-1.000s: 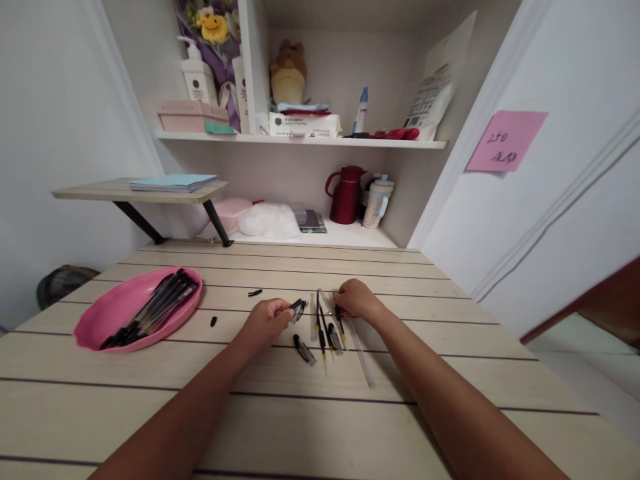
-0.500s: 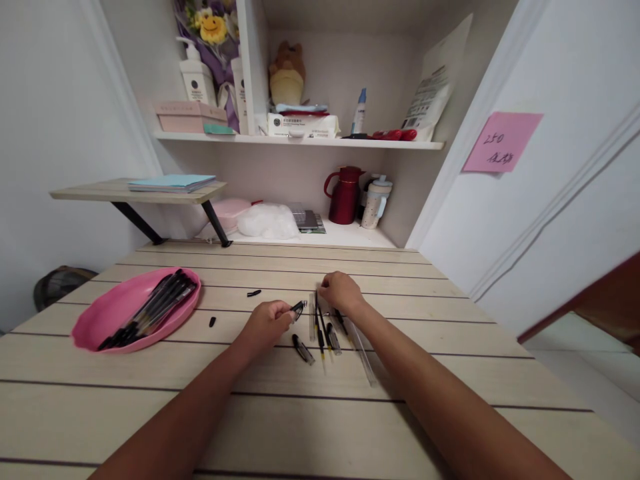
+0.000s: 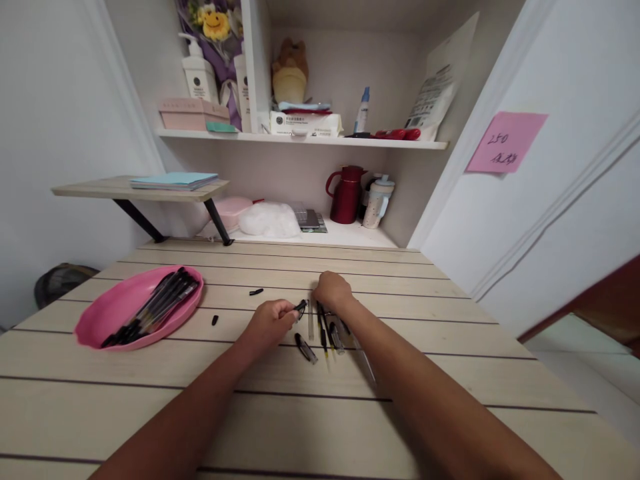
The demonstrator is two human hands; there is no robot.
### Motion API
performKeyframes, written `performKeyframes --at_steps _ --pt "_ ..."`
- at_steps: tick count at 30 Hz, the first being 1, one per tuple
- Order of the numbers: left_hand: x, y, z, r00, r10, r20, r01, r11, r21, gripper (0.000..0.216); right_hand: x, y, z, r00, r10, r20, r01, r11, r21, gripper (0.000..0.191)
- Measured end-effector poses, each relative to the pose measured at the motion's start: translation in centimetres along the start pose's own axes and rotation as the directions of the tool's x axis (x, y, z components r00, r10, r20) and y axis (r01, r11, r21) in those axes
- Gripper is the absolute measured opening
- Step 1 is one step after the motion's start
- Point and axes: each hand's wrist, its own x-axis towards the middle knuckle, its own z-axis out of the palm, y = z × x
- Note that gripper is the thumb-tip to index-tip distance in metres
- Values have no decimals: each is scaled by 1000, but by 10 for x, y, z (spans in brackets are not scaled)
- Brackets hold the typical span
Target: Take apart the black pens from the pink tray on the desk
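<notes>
My left hand (image 3: 273, 323) is closed in a pinch on a black pen cap (image 3: 301, 306), which sticks out past the fingertips to the right. My right hand (image 3: 333, 291) is curled down at the upper end of a clear pen barrel (image 3: 311, 323); its fingertips are hidden, so I cannot see what they grip. Below that hand lie several black pen refills (image 3: 323, 337) with yellowish ends. Among them rests a clear-and-black pen cap (image 3: 337, 339), and another pen cap (image 3: 305, 349) lies to their left. A second clear tube (image 3: 369, 368) is partly covered by my right forearm.
A pink oval tray (image 3: 90, 328) on the left holds several black pens (image 3: 150, 310). Two small black pieces, one a longer part (image 3: 256, 292) and one a short part (image 3: 215, 321), lie beside it. A raised wooden stand (image 3: 100, 189) and a shelf with a red jug (image 3: 347, 195) are behind.
My right hand has shifted slightly left and down toward the top of the clear barrel. My left hand still holds the pen cap in nearly the same place. The view has moved slightly.
</notes>
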Motion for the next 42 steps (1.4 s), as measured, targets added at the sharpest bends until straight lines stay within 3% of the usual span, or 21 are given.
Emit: performKeyframes --at_steps 6,8,14,23,31,42 --pt "-2 2 1 1000 -9 -2 9 1000 -20 25 4 11 -10 998 39 -52 -23 960 279 4" --pt "-3 4 2 1000 -20 -3 20 999 -48 25 3 15 -14 998 29 -58 -2 907 421 11" --pt "-3 4 5 997 -70 35 75 982 -171 26 -10 18 -22 996 28 -89 55 601 797 15" --pt "-3 6 5 994 -101 51 112 936 -333 39 -25 18 -35 984 73 -160 143 200 969 12" --pt "-3 6 5 993 -112 40 119 935 -335 40 -27 20 -42 955 132 -266 247 142 958 14" --pt "-3 5 5 995 -84 53 98 931 -351 40 -31 15 -36 968 117 -223 210 116 971 13"
